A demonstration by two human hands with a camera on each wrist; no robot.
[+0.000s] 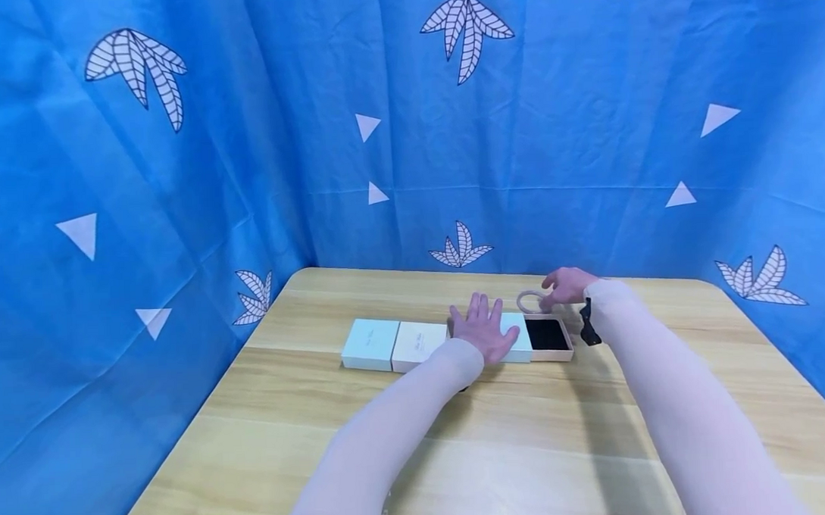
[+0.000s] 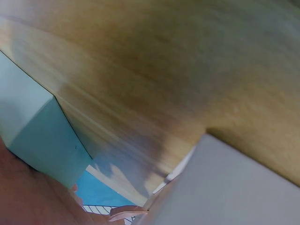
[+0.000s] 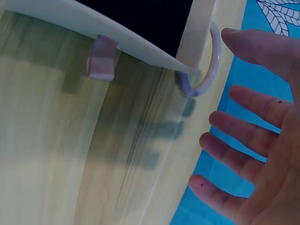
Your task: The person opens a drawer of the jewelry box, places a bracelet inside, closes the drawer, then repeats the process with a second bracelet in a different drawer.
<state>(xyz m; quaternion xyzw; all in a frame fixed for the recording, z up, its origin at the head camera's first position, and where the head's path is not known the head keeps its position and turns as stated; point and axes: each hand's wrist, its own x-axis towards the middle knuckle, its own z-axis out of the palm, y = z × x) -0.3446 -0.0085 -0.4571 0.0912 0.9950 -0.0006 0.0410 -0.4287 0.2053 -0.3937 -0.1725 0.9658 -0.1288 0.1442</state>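
Observation:
My left hand, fingers spread, rests on the light-blue box lid, which covers part of a drawer-style box. The pulled-out tray shows a black insert. A pale ring-shaped bangle lies just behind the tray. Beside it is my right hand; in the right wrist view its fingers are extended and the thumb is close to the bangle, with a small gap between them. A pink ribbon tab sticks out from the tray's side.
Left of my left hand stand a light-blue box and a cream box, side by side in the same row. The wooden table meets a blue patterned curtain at its back and left.

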